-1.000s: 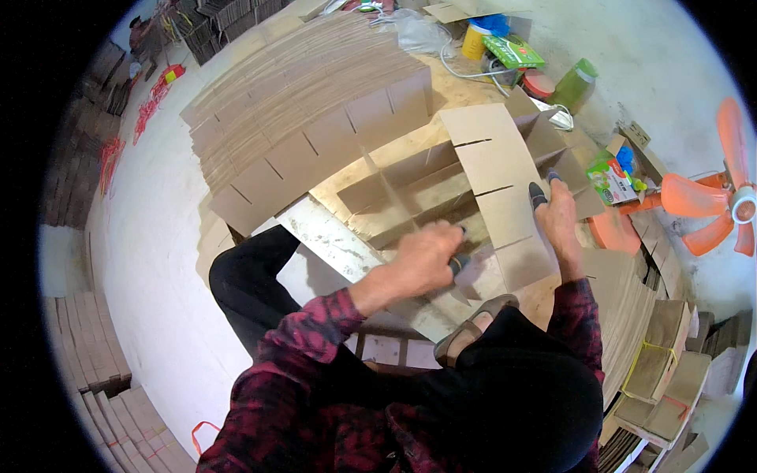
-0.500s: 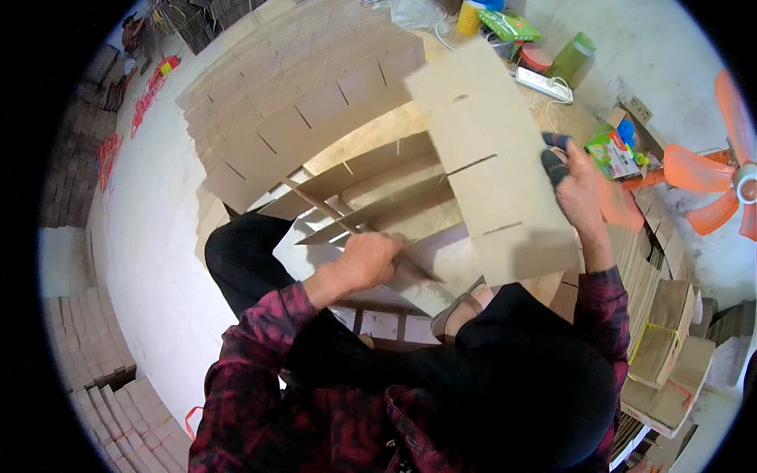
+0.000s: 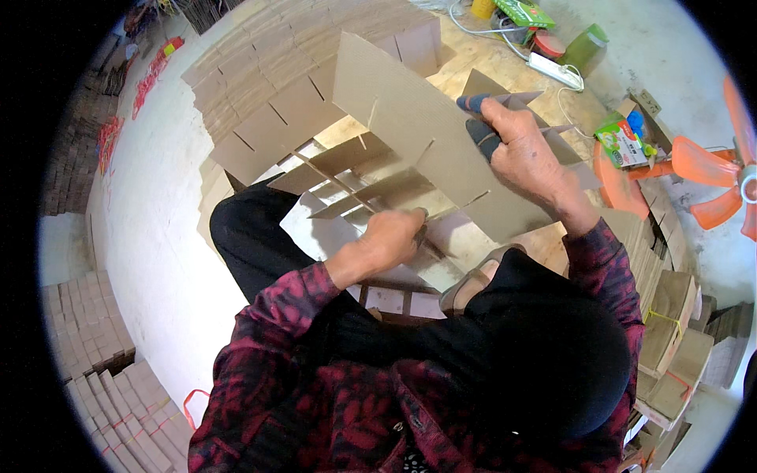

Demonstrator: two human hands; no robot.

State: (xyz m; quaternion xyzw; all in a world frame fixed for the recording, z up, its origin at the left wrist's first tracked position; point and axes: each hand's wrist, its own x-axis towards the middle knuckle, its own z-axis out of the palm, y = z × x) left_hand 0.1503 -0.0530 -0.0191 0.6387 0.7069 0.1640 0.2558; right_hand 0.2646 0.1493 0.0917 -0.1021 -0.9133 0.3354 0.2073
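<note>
A slotted cardboard divider panel [image 3: 418, 138] stands tilted across several thinner cardboard strips [image 3: 351, 162], and strip ends [image 3: 544, 126] stick out on its right side. My right hand [image 3: 524, 154] grips the panel near its upper right edge, with dark covers on two fingertips. Closed in a fist, my left hand [image 3: 390, 240] grips the near cardboard strip, left of the panel. Its fingertips are partly hidden. The strips cross one another as an open grid above my lap, between my bent knees.
A large stack of slotted cardboard sheets [image 3: 260, 94] lies at the far left. Beyond the panel are a white power strip [image 3: 554, 71] with cord, a green container [image 3: 585, 46] and a red-lidded jar [image 3: 548, 45]. An orange fan [image 3: 702, 169] stands right, near cardboard bundles [image 3: 666, 315].
The panel has swung leftward and turned, and my right hand has moved left with it. Strip ends now show beyond its right side. My left hand has shifted slightly right and up.
</note>
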